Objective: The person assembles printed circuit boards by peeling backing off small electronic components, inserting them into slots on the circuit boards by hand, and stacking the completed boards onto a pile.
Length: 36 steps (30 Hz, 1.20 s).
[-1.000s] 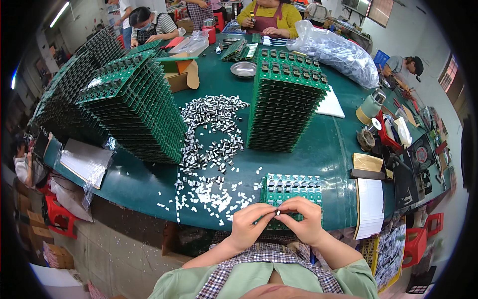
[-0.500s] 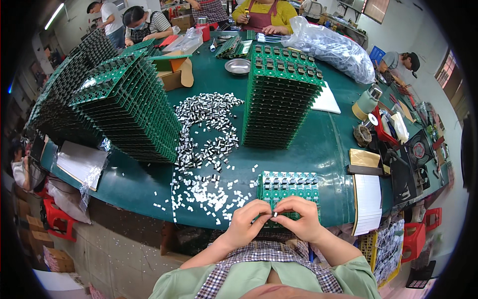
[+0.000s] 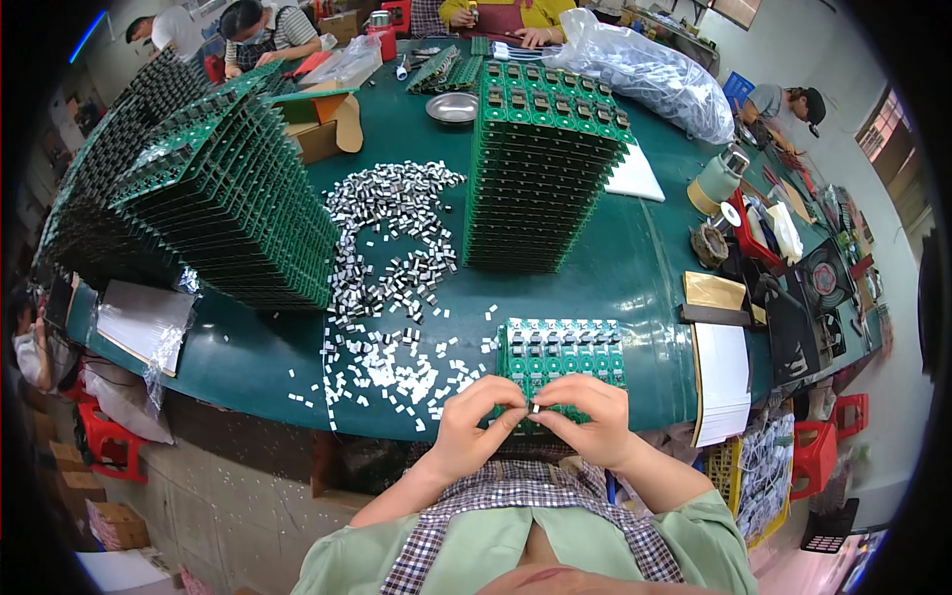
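My left hand (image 3: 478, 420) and my right hand (image 3: 589, 420) meet fingertip to fingertip at the near edge of the table. Both are closed in a pinch around one small white piece (image 3: 536, 408); its underside is hidden by the fingers. Just beyond them lies a green circuit board panel (image 3: 565, 349) with rows of dark components and white pads; my fingers cover part of its near side. Left of the panel, small white pieces (image 3: 402, 367) are scattered loosely, merging farther back into a dense heap of white-and-black pieces (image 3: 392, 203).
Tall stacks of circuit boards stand at the centre (image 3: 540, 169) and left (image 3: 228, 188). A metal dish (image 3: 452, 108), an open cardboard box (image 3: 332, 129) and a bulging plastic bag (image 3: 645, 74) sit farther back. Right are a paper pad (image 3: 723, 382) and a flask (image 3: 716, 181). Other people work around the table.
The view has shifted slightly, so the table appears higher and farther left. My hands remain pinched together by the board panel, with the small white piece still between the fingertips.
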Tool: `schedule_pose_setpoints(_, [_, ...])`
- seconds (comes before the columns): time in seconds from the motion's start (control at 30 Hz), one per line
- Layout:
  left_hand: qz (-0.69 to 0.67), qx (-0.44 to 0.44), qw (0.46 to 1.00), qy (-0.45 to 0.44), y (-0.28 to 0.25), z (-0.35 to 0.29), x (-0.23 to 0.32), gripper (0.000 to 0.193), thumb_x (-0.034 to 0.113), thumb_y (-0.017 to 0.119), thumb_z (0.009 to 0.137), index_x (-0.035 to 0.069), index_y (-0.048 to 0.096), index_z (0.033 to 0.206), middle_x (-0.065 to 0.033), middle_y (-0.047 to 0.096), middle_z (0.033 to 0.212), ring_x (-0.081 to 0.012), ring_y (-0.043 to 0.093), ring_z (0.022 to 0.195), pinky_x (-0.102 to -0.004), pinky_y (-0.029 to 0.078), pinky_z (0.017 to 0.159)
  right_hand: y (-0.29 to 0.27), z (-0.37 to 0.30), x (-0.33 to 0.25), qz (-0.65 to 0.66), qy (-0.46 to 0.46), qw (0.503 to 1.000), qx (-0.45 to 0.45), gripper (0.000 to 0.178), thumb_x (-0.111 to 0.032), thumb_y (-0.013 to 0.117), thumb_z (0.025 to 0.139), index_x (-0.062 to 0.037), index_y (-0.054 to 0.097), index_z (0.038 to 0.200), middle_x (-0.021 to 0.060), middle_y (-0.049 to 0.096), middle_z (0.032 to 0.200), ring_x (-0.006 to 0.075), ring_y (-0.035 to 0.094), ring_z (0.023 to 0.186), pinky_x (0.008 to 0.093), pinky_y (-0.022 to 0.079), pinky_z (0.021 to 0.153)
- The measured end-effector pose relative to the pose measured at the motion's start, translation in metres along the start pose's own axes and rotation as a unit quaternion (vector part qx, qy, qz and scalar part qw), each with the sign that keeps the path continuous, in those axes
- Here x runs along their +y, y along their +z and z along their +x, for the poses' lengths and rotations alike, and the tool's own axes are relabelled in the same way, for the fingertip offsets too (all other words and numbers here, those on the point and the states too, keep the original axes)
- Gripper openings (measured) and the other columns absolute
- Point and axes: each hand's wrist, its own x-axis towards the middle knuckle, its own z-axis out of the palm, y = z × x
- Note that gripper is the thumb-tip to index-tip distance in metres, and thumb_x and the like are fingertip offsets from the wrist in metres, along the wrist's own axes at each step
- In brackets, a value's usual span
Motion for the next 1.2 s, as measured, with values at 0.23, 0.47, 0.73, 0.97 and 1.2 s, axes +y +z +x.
schedule_pose_setpoints(0.23, [0.058,0.028,0.997,0.036,0.002,-0.005,-0.002,0.016,-0.004,0.068,0.074,-0.002,0.066,0.089,-0.014,0.067,0.086,-0.025,0.066,0.076,-0.031,0.052,0.065,0.006,-0.006,0.0,-0.009,0.017,1.0,0.02,0.019,0.0,0.077,0.067,-0.0016,0.066,0.083,0.0094,0.067,0.083,0.0217,0.066,0.076,0.0299,0.053,0.066])
schedule_pose_setpoints(0.47, [0.127,0.066,0.988,0.062,0.002,-0.003,-0.003,0.015,-0.005,0.07,0.068,0.0,0.063,0.081,-0.0118,0.064,0.08,-0.0252,0.063,0.07,-0.0305,0.05,0.062,0.002,0.004,0.003,0.008,0.031,0.999,-0.014,0.019,0.001,0.074,0.068,-0.0006,0.066,0.086,0.0108,0.066,0.084,0.022,0.065,0.077,0.0286,0.052,0.065])
schedule_pose_setpoints(0.73, [0.316,0.092,0.943,-0.052,-0.03,0.003,-0.019,0.017,-0.002,0.058,0.079,0.0,0.062,0.095,-0.0158,0.063,0.092,-0.0321,0.061,0.085,-0.0368,0.049,0.072,-0.023,0.003,0.027,0.078,0.248,0.964,0.06,0.016,0.004,0.066,0.078,0.0023,0.065,0.094,0.0089,0.063,0.088,0.0145,0.063,0.082,0.0243,0.052,0.072])
schedule_pose_setpoints(0.97, [0.532,0.075,0.835,-0.122,-0.077,0.013,-0.06,0.021,0.004,0.06,0.08,0.001,0.061,0.101,-0.0109,0.059,0.097,-0.0299,0.051,0.094,-0.0394,0.041,0.083,-0.024,0.011,0.035,-0.23,0.05,0.972,-0.006,0.013,-0.004,0.069,0.073,-0.0037,0.065,0.085,0.008,0.063,0.086,0.0254,0.063,0.074,0.0315,0.051,0.064])
schedule_pose_setpoints(1.2, [0.541,0.085,0.835,-0.053,-0.072,0.009,-0.064,0.021,0.004,0.06,0.08,0.003,0.062,0.101,-0.0075,0.059,0.092,-0.0254,0.053,0.091,-0.0367,0.042,0.082,-0.031,0.016,0.039,-0.322,0.034,0.945,-0.047,0.01,-0.006,0.066,0.076,-0.0065,0.063,0.085,0.0059,0.062,0.084,0.0252,0.063,0.071,0.0335,0.051,0.062])
